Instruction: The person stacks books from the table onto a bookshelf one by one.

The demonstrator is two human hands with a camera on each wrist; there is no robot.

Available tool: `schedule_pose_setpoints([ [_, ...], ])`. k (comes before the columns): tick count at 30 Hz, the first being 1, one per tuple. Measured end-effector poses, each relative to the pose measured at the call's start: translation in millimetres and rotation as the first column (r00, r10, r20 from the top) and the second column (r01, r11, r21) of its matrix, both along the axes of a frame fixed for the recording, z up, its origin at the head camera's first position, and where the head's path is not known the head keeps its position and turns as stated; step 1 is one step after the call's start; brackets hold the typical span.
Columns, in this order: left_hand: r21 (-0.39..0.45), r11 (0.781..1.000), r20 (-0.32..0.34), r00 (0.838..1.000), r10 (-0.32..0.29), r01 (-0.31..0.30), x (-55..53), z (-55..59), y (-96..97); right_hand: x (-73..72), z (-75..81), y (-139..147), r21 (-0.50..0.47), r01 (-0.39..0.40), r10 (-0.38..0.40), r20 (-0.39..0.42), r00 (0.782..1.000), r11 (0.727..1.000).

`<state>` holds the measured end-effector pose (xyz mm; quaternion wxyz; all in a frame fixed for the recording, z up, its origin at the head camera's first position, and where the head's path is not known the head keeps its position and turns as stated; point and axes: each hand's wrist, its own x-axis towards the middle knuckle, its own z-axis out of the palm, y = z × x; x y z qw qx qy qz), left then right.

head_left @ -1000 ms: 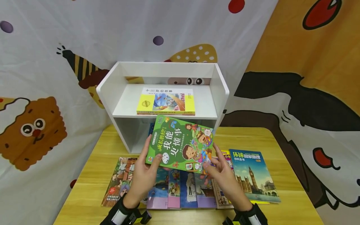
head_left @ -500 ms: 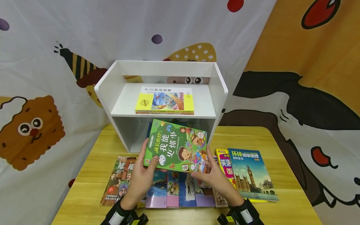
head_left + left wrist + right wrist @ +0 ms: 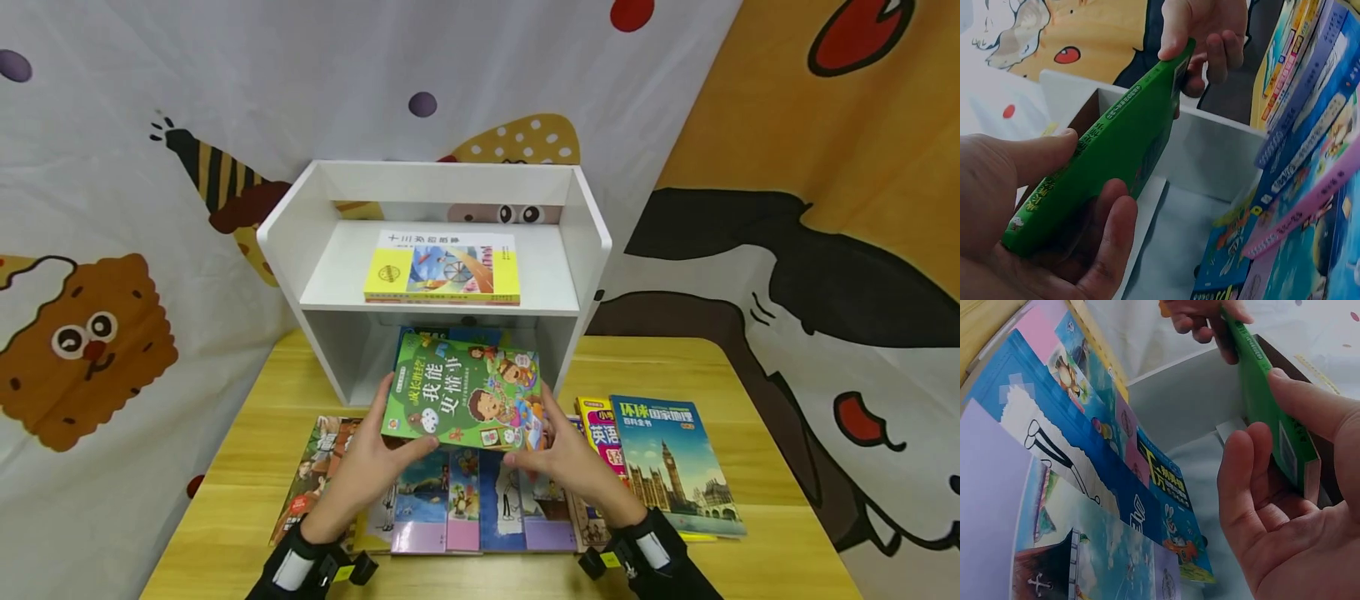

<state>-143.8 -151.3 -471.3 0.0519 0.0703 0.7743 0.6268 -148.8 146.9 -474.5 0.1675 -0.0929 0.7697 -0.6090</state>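
Observation:
A green picture book (image 3: pixel 465 396) with cartoon children on its cover is held between both hands, just in front of the shelf's lower compartment. My left hand (image 3: pixel 375 462) grips its left end, thumb along the near edge and fingers underneath in the left wrist view. At the other end, my right hand (image 3: pixel 566 458) holds the book, its thumb (image 3: pixel 1310 403) against the spine side and fingers below. Behind the green book, a blue book (image 3: pixel 1175 512) lies inside the lower compartment of the white shelf (image 3: pixel 588 242); the green book partly hides it in the head view.
A small yellow stack of books (image 3: pixel 442 271) lies on the upper shelf. Overlapping books (image 3: pixel 427 500) line the wooden table (image 3: pixel 780 500) under my forearms. A blue landmark-cover book (image 3: pixel 678 467) lies at right, a brown comic-style book (image 3: pixel 300 492) at left. A printed cloth hangs behind.
Both hands have lowered the green book and carried it slightly left, toward the lower compartment. It looks less tilted, and more of the blue book behind shows.

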Motion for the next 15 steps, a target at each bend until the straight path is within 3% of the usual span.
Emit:
schedule_pose_setpoints([
  [5,-0.192,0.979,-0.001,0.997,0.071,-0.07,-5.1,-6.6,-4.1,-9.2,-18.2,1,0.015,0.008,-0.009,0.014,1.0,1.0],
  [11,-0.261,0.964,-0.025,0.998,0.052,-0.057,-11.0,-15.5,-8.3,-19.9,-32.7,0,0.032,-0.007,0.005,0.055,0.998,0.999],
  [15,-0.299,0.953,0.054,0.996,0.074,-0.054,-14.7,-25.4,-10.5,-26.3,-40.1,-1,0.052,-0.029,0.024,0.106,0.994,0.998],
])
